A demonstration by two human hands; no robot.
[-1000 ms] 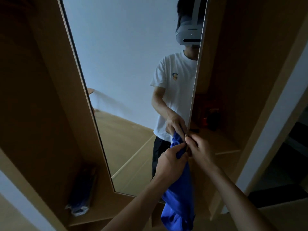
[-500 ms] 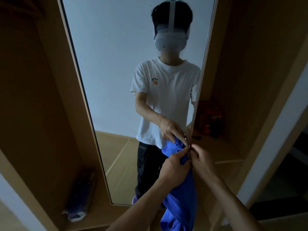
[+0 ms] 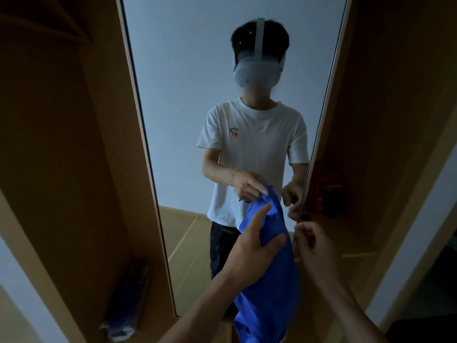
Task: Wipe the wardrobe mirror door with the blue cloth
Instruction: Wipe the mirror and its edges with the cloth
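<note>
Wardrobe panelling (image 3: 61, 144) of pale wood fills the far left, and a plastic-wrapped bundle (image 3: 118, 315) sits low in that compartment. Next comes the mirror door (image 3: 188, 120), tall and narrow, reflecting a person in a white T-shirt and a head-worn device. Low on the right part of the glass hangs the blue cloth (image 3: 269, 280); its upper end meets its own reflection there and the rest drapes down past the wrist to the bottom edge of the view. The left hand (image 3: 249, 248) holds it from the left side: the index finger (image 3: 262, 214) lies stretched up along the fabric, the thumb (image 3: 277, 240) presses across its front, and the other fingers are hidden behind the folds. Just right of the cloth, apart from it, the right hand (image 3: 314, 248) hovers by the mirror's right edge, fingers loosely curled inward with nothing visible between them. Red items (image 3: 324, 191), too dim to identify, stand in the right compartment.
</note>
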